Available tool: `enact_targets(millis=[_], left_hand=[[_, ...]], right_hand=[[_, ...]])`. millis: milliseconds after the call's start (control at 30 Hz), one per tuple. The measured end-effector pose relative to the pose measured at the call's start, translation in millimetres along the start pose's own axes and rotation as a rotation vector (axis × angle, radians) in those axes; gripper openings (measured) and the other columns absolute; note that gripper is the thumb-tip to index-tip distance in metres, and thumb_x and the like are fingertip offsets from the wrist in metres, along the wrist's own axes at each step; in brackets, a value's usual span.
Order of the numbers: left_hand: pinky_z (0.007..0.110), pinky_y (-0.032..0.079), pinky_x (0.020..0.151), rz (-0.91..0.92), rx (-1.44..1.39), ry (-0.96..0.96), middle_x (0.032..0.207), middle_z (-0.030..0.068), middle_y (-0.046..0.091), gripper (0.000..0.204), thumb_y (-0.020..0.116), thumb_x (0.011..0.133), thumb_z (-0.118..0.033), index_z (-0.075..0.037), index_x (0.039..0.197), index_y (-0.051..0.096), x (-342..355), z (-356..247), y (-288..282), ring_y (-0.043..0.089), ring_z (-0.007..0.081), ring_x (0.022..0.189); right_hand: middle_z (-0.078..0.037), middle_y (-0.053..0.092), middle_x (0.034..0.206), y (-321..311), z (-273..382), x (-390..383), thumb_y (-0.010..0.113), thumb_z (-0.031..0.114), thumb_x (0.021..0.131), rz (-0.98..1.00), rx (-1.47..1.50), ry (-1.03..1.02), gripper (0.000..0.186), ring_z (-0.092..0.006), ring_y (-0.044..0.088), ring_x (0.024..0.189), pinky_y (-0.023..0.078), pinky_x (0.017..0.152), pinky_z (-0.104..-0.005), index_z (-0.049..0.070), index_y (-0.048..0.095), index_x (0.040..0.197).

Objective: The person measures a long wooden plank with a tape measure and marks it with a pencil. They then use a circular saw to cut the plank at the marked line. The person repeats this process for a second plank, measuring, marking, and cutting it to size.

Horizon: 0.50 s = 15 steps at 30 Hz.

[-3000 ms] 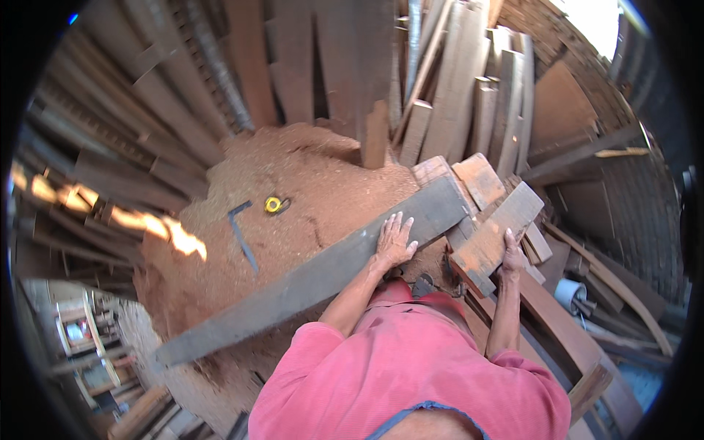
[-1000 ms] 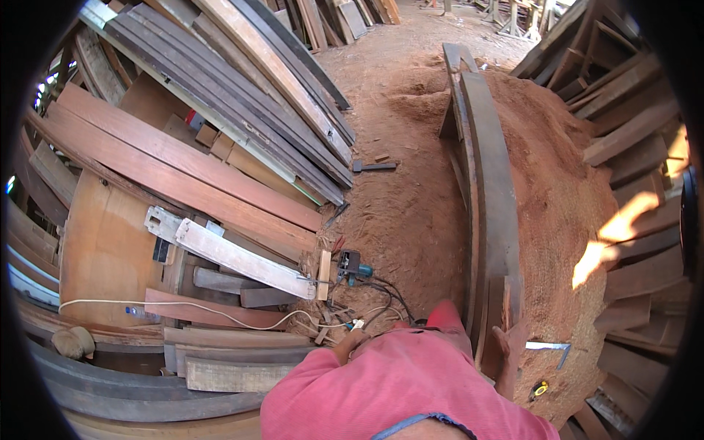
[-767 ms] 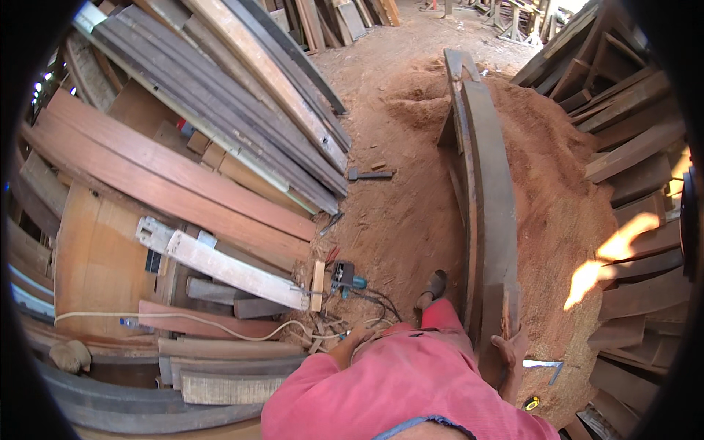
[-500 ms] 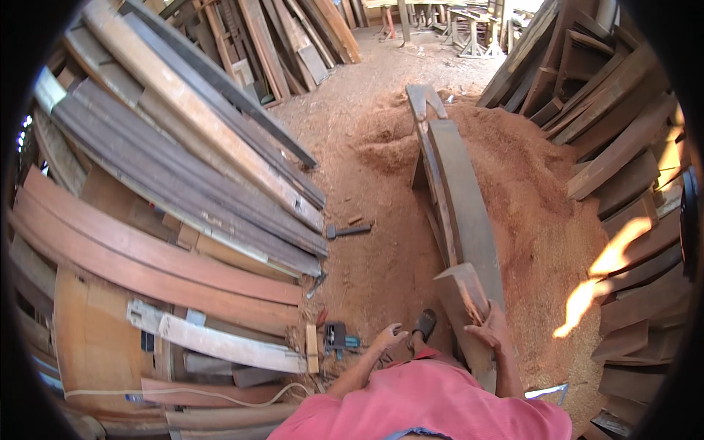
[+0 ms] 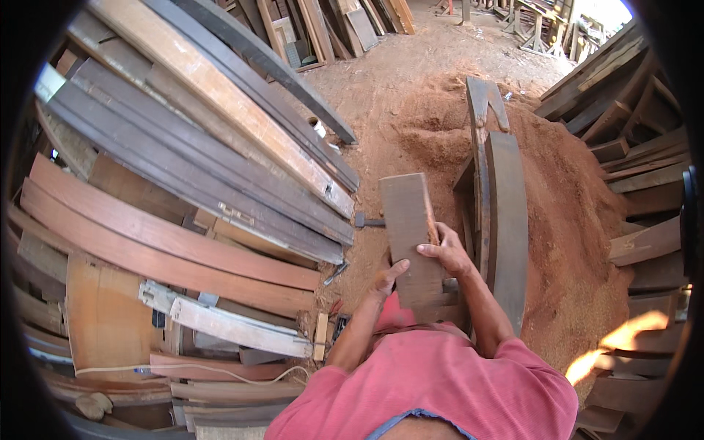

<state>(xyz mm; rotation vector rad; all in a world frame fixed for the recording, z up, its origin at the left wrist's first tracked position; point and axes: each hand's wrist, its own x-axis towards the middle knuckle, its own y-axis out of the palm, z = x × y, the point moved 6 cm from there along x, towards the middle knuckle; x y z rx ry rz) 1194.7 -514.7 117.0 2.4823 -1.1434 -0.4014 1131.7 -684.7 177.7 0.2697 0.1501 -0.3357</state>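
Observation:
In front of my body a short, wide wooden board (image 5: pixel 408 213) is held up, its far end tilted away from me. My left hand (image 5: pixel 390 274) grips its left edge with the thumb lying on the face. From the right side my right hand (image 5: pixel 449 251) is closed on the other edge, thumb on top; the fingers underneath are hidden. Just right of my right forearm runs a long grey-brown plank (image 5: pixel 506 213) set on edge. Alongside it stands a narrow wooden support with a V-notched end (image 5: pixel 487 103).
Stacked long boards (image 5: pixel 183 257) fill the left side. A hammer (image 5: pixel 369 221) lies on the ground, partly covered by the held board. Reddish sawdust (image 5: pixel 565 220) is heaped around the plank. More timber (image 5: pixel 653 242) is piled at right, and boards lean (image 5: pixel 345 26) at the back.
The short board has come up off the long plank and over to the left, its broad face now toward me. My left hand, free before, has joined my right on it. The view has shifted.

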Motion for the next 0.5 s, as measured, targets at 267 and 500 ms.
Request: enact_targets(millis=[267, 500], left_hand=[[0.045, 0.050, 0.107, -0.323, -0.296, -0.241, 0.135, 0.0180, 0.062, 0.072, 0.068, 0.092, -0.042, 0.001, 0.146, 0.048, 128, 3, -125, 0.063, 0.0316, 0.122], [0.057, 0.035, 0.120, -0.162, -0.528, -0.274, 0.156, 0.0177, 0.047, 0.080, 0.052, 0.099, -0.057, -0.007, 0.159, 0.034, 214, 10, -188, 0.048, 0.0390, 0.142]], right_hand=[[-0.018, 0.068, 0.120, -100, -28, 203, 0.068, 0.042, 0.097, -0.262, -0.384, -0.019, 0.064, -0.0244, 0.067, 0.104, 0.053, 0.091, -0.0356, -0.006, 0.059, 0.138], [-0.016, 0.074, 0.103, -186, -91, 225, 0.068, 0.038, 0.095, -0.397, -0.390, 0.386, 0.051, -0.0207, 0.070, 0.094, 0.054, 0.086, -0.0350, -0.004, 0.070, 0.123]])
